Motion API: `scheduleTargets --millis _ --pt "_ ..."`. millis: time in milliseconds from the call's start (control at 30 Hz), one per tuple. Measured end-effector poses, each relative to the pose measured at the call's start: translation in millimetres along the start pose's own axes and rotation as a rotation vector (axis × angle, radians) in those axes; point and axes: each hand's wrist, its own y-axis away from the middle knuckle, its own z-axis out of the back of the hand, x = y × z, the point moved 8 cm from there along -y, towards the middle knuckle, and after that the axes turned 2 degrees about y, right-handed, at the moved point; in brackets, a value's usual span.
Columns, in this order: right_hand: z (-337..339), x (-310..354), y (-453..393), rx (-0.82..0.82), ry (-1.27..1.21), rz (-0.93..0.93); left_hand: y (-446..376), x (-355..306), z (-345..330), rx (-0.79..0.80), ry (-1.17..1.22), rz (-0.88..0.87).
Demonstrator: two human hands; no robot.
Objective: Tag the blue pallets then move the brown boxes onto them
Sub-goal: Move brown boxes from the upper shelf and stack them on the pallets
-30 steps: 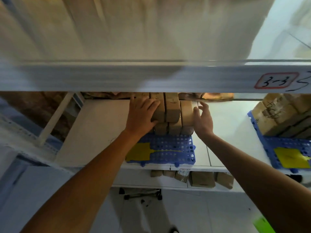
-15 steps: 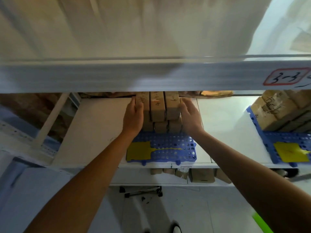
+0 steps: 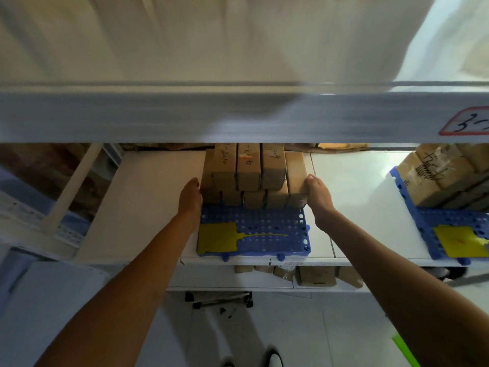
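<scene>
- brown boxes [image 3: 250, 176] stacked on rear half of blue pallet [image 3: 254, 231], on shelf [image 3: 148, 202]
- left hand [image 3: 190, 198] presses stack's left side, right hand [image 3: 317, 197] its right; fingers hidden, hold unclear
- stack lies between hands, long axis front-to-back
- yellow tag [image 3: 217, 237] lies on pallet front

A white metal shelving rack [image 3: 148, 207] fills the view. Its upper beam [image 3: 185, 117] crosses the picture and carries a red-framed handwritten label [image 3: 468, 123] at the right. Below, the floor [image 3: 66, 313] is pale and smooth. Soft daylight comes from the upper right.
</scene>
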Motion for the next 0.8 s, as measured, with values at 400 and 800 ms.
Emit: scheduleTargets --millis 400,800 --pt "4 -14 -1 -0.077 -0.088 -0.023 1 12 1 0.013 -0.183 -0.028" --pt "21 -75 23 -0.109 0.096 -0.059 31 55 16 0.010 0.133 0.148"
